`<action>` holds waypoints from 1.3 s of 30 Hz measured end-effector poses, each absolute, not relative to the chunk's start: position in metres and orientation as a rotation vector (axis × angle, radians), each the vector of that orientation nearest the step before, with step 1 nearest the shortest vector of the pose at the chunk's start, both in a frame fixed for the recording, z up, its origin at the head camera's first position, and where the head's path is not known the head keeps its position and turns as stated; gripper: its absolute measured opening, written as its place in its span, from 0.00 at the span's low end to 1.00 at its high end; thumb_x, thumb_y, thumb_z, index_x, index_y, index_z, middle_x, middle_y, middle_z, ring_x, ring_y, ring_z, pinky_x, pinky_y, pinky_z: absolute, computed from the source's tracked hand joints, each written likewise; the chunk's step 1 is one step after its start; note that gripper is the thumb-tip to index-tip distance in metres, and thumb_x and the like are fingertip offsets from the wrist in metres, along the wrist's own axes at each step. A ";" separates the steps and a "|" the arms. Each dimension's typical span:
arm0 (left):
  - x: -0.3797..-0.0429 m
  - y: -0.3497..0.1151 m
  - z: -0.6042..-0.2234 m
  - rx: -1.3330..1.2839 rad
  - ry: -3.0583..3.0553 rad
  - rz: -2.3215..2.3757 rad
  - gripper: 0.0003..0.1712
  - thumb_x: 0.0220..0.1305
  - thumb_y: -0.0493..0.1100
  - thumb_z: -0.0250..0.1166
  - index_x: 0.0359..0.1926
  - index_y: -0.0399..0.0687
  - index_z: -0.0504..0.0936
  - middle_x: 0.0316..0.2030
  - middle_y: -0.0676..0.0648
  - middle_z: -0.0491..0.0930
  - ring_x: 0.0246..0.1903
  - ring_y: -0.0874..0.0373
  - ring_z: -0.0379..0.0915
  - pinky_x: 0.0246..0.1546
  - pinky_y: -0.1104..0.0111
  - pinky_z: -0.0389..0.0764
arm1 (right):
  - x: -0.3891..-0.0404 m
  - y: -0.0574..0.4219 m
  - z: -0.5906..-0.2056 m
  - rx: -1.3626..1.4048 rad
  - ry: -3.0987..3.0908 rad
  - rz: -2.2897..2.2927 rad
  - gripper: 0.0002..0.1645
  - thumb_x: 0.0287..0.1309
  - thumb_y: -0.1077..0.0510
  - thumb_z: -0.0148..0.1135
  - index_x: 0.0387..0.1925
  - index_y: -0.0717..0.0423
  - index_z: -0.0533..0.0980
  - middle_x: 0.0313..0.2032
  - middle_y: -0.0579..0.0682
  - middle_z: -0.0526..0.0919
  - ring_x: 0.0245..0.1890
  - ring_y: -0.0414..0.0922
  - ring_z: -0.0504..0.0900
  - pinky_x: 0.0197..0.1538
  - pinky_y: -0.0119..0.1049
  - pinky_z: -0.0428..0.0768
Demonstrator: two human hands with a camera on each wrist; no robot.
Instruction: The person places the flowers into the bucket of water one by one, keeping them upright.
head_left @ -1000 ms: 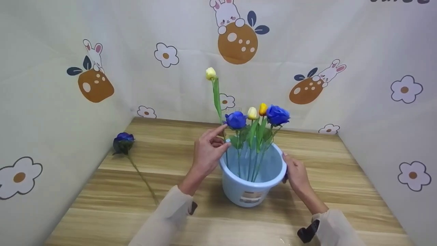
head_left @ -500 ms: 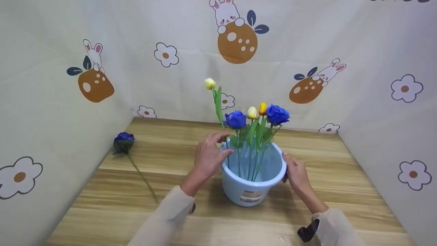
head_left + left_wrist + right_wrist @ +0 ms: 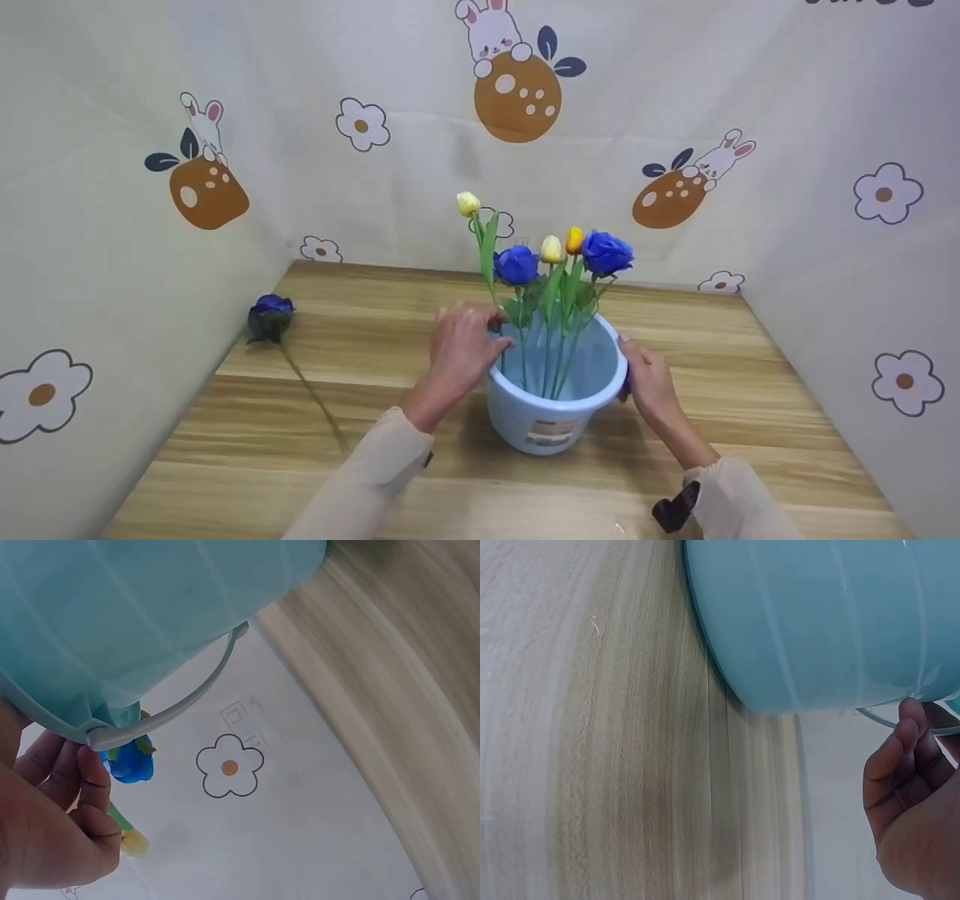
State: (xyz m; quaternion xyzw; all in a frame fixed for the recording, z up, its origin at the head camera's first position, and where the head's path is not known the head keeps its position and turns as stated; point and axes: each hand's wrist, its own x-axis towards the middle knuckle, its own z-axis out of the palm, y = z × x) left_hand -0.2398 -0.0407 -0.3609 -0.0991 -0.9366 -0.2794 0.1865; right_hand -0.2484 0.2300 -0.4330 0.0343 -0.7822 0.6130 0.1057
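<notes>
A light blue bucket (image 3: 551, 424) stands upright on the table, with a pale yellow tulip (image 3: 468, 203) at its left side. My left hand (image 3: 461, 343) pinches this tulip's stem at the bucket's left rim; the stem's lower part is inside the bucket. On the opposite side my right hand (image 3: 654, 379) grips the rim, fingers outside against the wall in the right wrist view. Also standing in the bucket are a blue rose (image 3: 516, 265), a second pale tulip (image 3: 551, 250), an orange-yellow tulip (image 3: 574, 240) and another blue rose (image 3: 606, 253).
A dark blue rose (image 3: 271, 318) lies on the wooden table (image 3: 360, 300) at the left, its stem running toward my left sleeve. The bucket's handle (image 3: 180, 716) hangs along its far side. Printed cloth walls (image 3: 420, 172) enclose the back and sides.
My left hand has lowered the tulip, so its bloom sits lower and its stem deeper in the bucket. The right hand and the bucket have stayed in place.
</notes>
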 end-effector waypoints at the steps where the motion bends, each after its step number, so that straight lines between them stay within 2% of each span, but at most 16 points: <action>1: -0.240 -0.040 -0.360 -0.290 -2.653 -0.772 0.16 0.45 0.50 0.77 0.38 0.53 0.87 0.30 0.54 0.84 0.32 0.58 0.71 0.36 0.66 0.63 | -0.249 0.230 -0.434 0.103 -2.302 1.801 0.31 0.71 0.46 0.45 0.16 0.61 0.72 0.11 0.52 0.72 0.10 0.47 0.69 0.14 0.35 0.70; 5: -0.241 -0.037 -0.354 -0.339 -2.731 -0.731 0.15 0.47 0.49 0.76 0.38 0.53 0.88 0.30 0.53 0.85 0.31 0.59 0.74 0.36 0.67 0.70 | -0.249 0.231 -0.434 0.119 -2.295 1.781 0.33 0.70 0.44 0.46 0.17 0.63 0.72 0.11 0.53 0.73 0.10 0.46 0.70 0.14 0.37 0.71; 8: -0.241 -0.035 -0.350 -0.381 -2.792 -0.666 0.15 0.48 0.49 0.76 0.38 0.52 0.88 0.31 0.52 0.86 0.28 0.58 0.75 0.33 0.68 0.74 | -0.248 0.231 -0.434 0.126 -2.290 1.773 0.34 0.70 0.43 0.46 0.17 0.64 0.72 0.11 0.53 0.73 0.10 0.45 0.69 0.14 0.38 0.71; 11: -0.241 -0.034 -0.347 -0.412 -2.838 -0.580 0.13 0.49 0.50 0.75 0.37 0.53 0.89 0.27 0.53 0.84 0.25 0.58 0.73 0.28 0.68 0.71 | -0.247 0.232 -0.435 0.129 -2.290 1.779 0.33 0.70 0.43 0.45 0.18 0.65 0.72 0.12 0.53 0.73 0.10 0.45 0.69 0.14 0.38 0.71; 15: -0.240 -0.033 -0.346 -0.440 -2.861 -0.488 0.09 0.50 0.50 0.74 0.32 0.52 0.89 0.17 0.55 0.77 0.21 0.58 0.69 0.24 0.68 0.66 | -0.246 0.231 -0.435 0.122 -2.295 1.786 0.33 0.70 0.44 0.45 0.17 0.64 0.72 0.11 0.53 0.73 0.10 0.45 0.69 0.14 0.37 0.71; 21: -0.238 -0.028 -0.343 -0.468 -2.882 -0.292 0.10 0.52 0.50 0.71 0.22 0.51 0.84 0.14 0.54 0.71 0.19 0.57 0.69 0.22 0.66 0.68 | -0.246 0.231 -0.436 0.112 -2.311 1.766 0.32 0.70 0.43 0.46 0.16 0.61 0.71 0.11 0.52 0.72 0.10 0.45 0.69 0.16 0.41 0.73; 27: -0.237 -0.024 -0.339 -0.552 -2.924 -0.090 0.15 0.53 0.55 0.70 0.20 0.51 0.80 0.17 0.53 0.72 0.22 0.55 0.69 0.28 0.63 0.69 | -0.247 0.231 -0.437 0.134 -2.309 1.759 0.33 0.70 0.43 0.44 0.15 0.60 0.71 0.11 0.53 0.72 0.10 0.45 0.69 0.15 0.41 0.72; 33: -0.232 -0.024 -0.334 -0.623 -3.045 -0.065 0.19 0.55 0.60 0.67 0.22 0.51 0.80 0.21 0.52 0.74 0.32 0.53 0.66 0.35 0.63 0.62 | -0.248 0.230 -0.438 0.142 -2.295 1.784 0.33 0.70 0.42 0.44 0.15 0.59 0.71 0.10 0.53 0.71 0.10 0.44 0.68 0.14 0.35 0.69; 39: -0.227 -0.024 -0.331 -0.679 -3.106 -0.069 0.27 0.56 0.69 0.61 0.19 0.52 0.77 0.21 0.52 0.73 0.36 0.53 0.65 0.41 0.62 0.62 | -0.247 0.231 -0.438 0.125 -2.308 1.775 0.34 0.69 0.40 0.44 0.16 0.59 0.71 0.12 0.53 0.72 0.10 0.45 0.69 0.15 0.38 0.70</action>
